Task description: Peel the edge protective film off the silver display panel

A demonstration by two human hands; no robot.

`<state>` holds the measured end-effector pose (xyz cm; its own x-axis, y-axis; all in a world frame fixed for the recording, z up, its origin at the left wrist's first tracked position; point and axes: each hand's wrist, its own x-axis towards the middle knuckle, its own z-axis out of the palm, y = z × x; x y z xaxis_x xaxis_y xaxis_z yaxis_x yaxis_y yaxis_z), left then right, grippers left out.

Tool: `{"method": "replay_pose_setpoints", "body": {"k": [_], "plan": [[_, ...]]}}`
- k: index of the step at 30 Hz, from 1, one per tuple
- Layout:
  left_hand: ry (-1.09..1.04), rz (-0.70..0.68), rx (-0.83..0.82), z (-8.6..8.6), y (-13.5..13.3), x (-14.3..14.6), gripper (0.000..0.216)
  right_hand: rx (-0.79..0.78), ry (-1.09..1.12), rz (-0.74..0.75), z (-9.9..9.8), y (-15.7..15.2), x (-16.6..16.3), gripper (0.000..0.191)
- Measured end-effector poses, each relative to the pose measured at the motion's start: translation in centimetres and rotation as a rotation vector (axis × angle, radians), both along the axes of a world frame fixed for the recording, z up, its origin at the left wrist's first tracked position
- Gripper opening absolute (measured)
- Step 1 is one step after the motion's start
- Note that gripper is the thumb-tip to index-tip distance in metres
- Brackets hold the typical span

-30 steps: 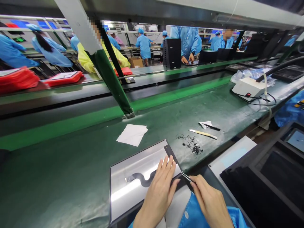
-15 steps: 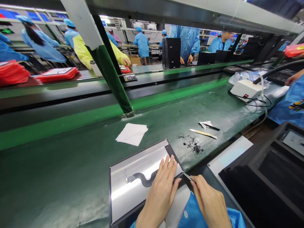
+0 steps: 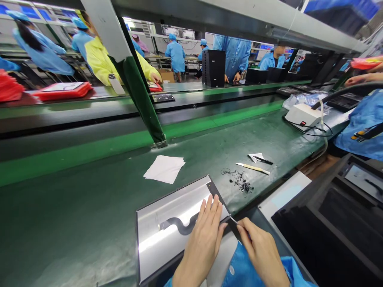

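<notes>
A silver metal panel [image 3: 167, 233] with a black ribbon strip lies on the green bench in front of me. My left hand [image 3: 202, 239] rests flat on the panel's right part, fingers stretched out. My right hand [image 3: 260, 251] is pinched on thin metal tweezers [image 3: 233, 220], whose tip touches the panel's right edge beside my left thumb.
White paper sheets [image 3: 164, 168] lie behind the panel. Black scraps [image 3: 241, 182], a cream blade tool [image 3: 253, 168] and a black pen [image 3: 263, 160] lie to the right. A white box with cables [image 3: 302, 114] sits far right. Black trays [image 3: 335, 223] stand at my right. Several people in blue coats work behind the conveyor [image 3: 89, 155].
Both hands keep their place on the panel; the tweezers' tip has crept slightly left toward my thumb. The view has shifted a little, and a neighbour's blue sleeve has come into view at right.
</notes>
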<state>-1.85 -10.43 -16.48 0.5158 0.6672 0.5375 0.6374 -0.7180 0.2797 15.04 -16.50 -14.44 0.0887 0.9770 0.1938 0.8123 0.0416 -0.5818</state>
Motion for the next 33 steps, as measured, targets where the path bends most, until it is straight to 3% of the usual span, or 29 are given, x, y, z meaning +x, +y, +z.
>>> {"method": "replay_pose_setpoints", "body": {"k": [3,8,10,19,28,33], "plan": [[0.009,-0.013,0.008,0.0,0.1,0.0,0.057,-0.176,0.301,-0.02,0.5,0.5,0.2,0.035],[0.008,-0.021,0.035,-0.2,0.3,0.0,0.055,-0.552,0.968,-0.107,1.2,1.7,0.5,0.049],[-0.001,-0.029,0.046,-0.3,0.4,0.0,0.054,-0.654,1.126,-0.126,1.3,2.0,0.7,0.055],[0.003,-0.031,0.088,-0.2,0.6,-0.1,0.045,-0.799,1.344,-0.106,1.0,2.1,1.1,0.054],[0.002,-0.021,0.085,-0.1,0.5,0.0,0.048,-0.837,1.456,-0.079,0.3,2.1,1.3,0.052],[-0.028,-0.001,0.142,-1.4,1.1,-0.1,0.053,-0.813,1.453,-0.037,-0.3,2.2,1.3,0.045]]}}
